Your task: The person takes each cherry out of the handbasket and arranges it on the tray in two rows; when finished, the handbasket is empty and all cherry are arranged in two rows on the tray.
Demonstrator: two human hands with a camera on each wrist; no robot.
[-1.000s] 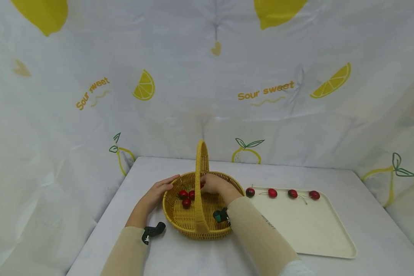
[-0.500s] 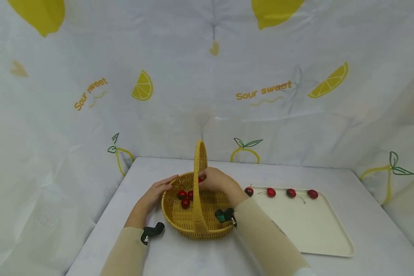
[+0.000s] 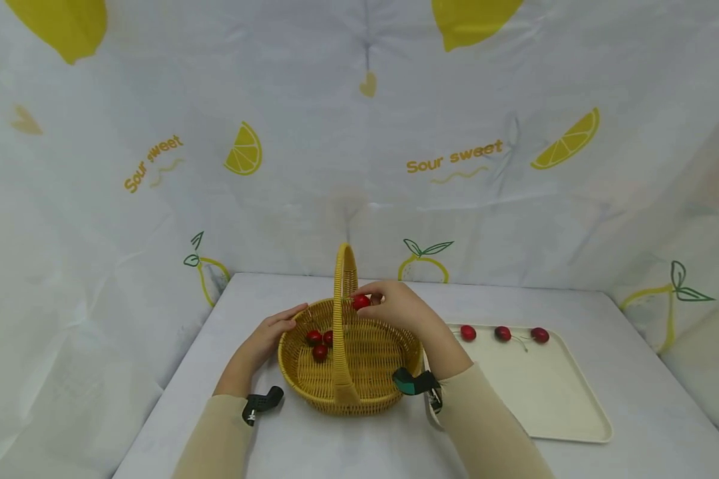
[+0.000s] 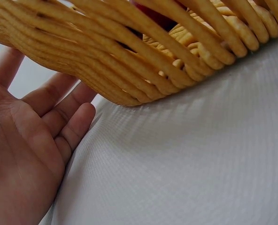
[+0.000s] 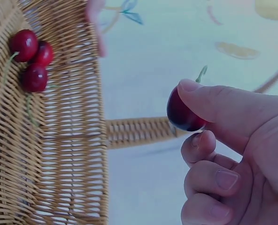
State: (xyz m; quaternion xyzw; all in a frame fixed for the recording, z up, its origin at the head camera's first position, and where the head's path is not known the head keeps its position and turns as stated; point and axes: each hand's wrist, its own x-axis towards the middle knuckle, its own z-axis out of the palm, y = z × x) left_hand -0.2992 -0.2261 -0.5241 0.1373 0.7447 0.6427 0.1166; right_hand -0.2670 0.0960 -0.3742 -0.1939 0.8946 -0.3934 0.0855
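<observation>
Closest in, two smooth beige sleeves (image 3: 216, 442) reach over a white cloth-covered table (image 3: 311, 452), each with a small black wrist camera (image 3: 265, 400). Past those there's an oval yellow wicker basket (image 3: 368, 356), ribbed weave, tall arched handle (image 3: 341, 372), three glossy round cherries (image 3: 320, 352) bunched toward its left end. Right of it, a flat cream tray (image 3: 545, 392) with rounded corners, more stemmed cherries (image 3: 502, 333) spread along its far edge. Left hand (image 3: 266, 339) is relaxed, fingers mostly straight, up against the basket's left wall. Right hand (image 3: 398, 306) pinches a shiny dark-red cherry (image 3: 361, 302) between thumb and fingers, near the basket's far rim, just right of the handle. Behind everything hangs a wrinkled white lemon-print curtain (image 3: 311, 199).
</observation>
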